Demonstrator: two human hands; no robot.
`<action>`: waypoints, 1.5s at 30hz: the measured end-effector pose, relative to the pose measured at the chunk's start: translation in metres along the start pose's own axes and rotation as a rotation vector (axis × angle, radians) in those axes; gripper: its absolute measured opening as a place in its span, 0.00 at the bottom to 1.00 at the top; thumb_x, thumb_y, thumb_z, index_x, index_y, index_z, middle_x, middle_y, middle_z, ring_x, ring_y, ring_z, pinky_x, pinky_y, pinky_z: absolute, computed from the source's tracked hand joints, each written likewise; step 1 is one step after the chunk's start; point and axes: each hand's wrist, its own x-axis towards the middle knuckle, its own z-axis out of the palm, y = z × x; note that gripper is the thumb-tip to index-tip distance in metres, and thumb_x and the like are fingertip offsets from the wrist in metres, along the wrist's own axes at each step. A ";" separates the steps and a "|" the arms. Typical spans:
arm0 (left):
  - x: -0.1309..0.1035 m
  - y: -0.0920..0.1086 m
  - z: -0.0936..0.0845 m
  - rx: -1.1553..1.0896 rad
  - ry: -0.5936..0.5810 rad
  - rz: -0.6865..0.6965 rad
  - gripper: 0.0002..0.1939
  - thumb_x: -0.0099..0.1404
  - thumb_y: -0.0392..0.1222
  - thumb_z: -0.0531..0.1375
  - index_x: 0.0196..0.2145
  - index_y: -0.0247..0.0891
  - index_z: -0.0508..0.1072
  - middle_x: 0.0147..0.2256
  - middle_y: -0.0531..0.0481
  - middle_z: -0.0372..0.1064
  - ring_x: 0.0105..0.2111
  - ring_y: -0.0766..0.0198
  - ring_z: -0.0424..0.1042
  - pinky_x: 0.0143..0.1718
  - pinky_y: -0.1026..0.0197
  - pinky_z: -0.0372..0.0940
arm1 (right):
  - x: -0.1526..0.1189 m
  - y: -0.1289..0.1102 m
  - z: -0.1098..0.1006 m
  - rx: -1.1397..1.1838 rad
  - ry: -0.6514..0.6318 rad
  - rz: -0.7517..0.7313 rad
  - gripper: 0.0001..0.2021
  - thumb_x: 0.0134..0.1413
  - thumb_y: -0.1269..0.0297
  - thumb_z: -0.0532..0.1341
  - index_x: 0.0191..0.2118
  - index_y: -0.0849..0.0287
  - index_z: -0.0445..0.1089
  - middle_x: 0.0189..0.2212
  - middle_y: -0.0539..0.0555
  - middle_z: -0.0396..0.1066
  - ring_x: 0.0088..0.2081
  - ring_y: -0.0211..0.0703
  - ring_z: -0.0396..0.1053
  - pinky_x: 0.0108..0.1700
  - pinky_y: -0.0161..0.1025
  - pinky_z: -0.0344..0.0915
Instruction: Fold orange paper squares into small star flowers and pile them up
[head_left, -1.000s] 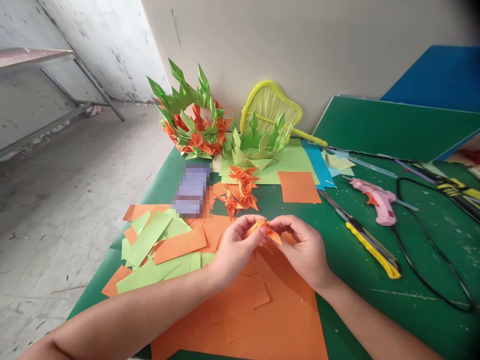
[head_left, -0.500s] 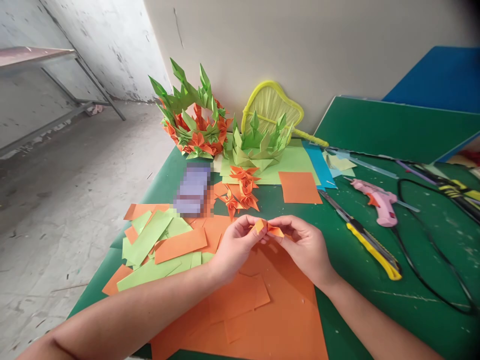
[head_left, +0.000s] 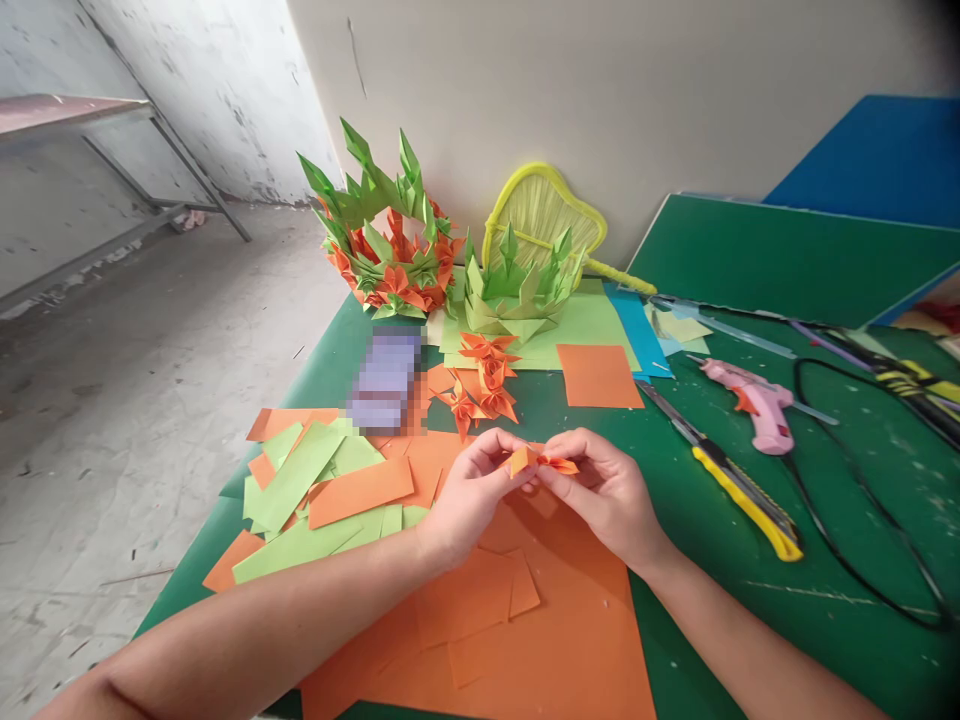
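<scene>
Between my fingertips is a small folded piece of orange paper, held above a large orange sheet. My left hand pinches its left side. My right hand grips the right side, where a pointed, petal-like end shows. Fingers cover the middle of the piece. Just beyond my hands lie several orange paper flowers. Behind them a light green folded-paper crown stands on green sheets. To its left leans a larger green and orange paper crown.
Green and orange paper strips are heaped at left below a blurred-out phone-like object. An orange square lies ahead. To the right are a yellow utility knife and a pink glue gun with a trailing black cord. A yellow racket-shaped thing leans on the wall.
The folded paper has turned slightly between my fingers, and its petal-like right end now looks more spread. Both hands stay in nearly the same place.
</scene>
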 end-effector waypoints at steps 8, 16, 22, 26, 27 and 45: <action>0.000 -0.001 -0.002 0.034 -0.005 -0.010 0.12 0.56 0.43 0.67 0.30 0.37 0.68 0.31 0.54 0.69 0.29 0.70 0.67 0.37 0.64 0.62 | -0.001 0.002 -0.004 -0.043 -0.031 -0.025 0.03 0.55 0.64 0.65 0.34 0.54 0.69 0.31 0.48 0.71 0.33 0.39 0.73 0.37 0.37 0.73; 0.000 0.002 -0.001 0.110 0.007 -0.006 0.10 0.56 0.41 0.67 0.30 0.37 0.68 0.30 0.54 0.67 0.31 0.70 0.66 0.37 0.66 0.61 | -0.003 0.003 -0.008 -0.139 -0.012 -0.037 0.02 0.55 0.65 0.65 0.35 0.54 0.71 0.33 0.50 0.71 0.36 0.40 0.71 0.39 0.37 0.71; 0.000 0.000 -0.002 0.167 -0.016 0.023 0.10 0.57 0.42 0.66 0.32 0.37 0.68 0.30 0.54 0.66 0.31 0.70 0.65 0.37 0.66 0.62 | -0.003 0.000 -0.006 -0.044 0.016 -0.025 0.07 0.57 0.65 0.63 0.29 0.56 0.67 0.30 0.49 0.67 0.32 0.38 0.67 0.35 0.35 0.66; 0.001 -0.003 -0.005 0.353 0.022 0.029 0.13 0.58 0.47 0.66 0.36 0.37 0.69 0.31 0.53 0.67 0.30 0.70 0.65 0.34 0.66 0.61 | -0.001 0.000 -0.006 -0.033 0.056 0.054 0.09 0.56 0.62 0.65 0.27 0.57 0.67 0.28 0.48 0.67 0.30 0.36 0.64 0.32 0.32 0.63; 0.002 -0.003 -0.006 0.378 0.031 0.023 0.14 0.59 0.48 0.65 0.36 0.37 0.69 0.30 0.54 0.67 0.29 0.70 0.65 0.34 0.66 0.61 | -0.001 -0.001 -0.006 -0.036 0.055 0.081 0.09 0.55 0.62 0.65 0.27 0.57 0.68 0.27 0.48 0.67 0.29 0.35 0.64 0.31 0.32 0.62; 0.010 0.001 -0.013 0.466 -0.050 -0.123 0.19 0.55 0.52 0.66 0.36 0.34 0.72 0.26 0.53 0.67 0.23 0.72 0.63 0.26 0.67 0.61 | -0.001 -0.005 -0.015 -0.463 -0.186 -0.186 0.10 0.60 0.70 0.58 0.45 0.50 0.69 0.38 0.50 0.71 0.40 0.41 0.70 0.43 0.37 0.67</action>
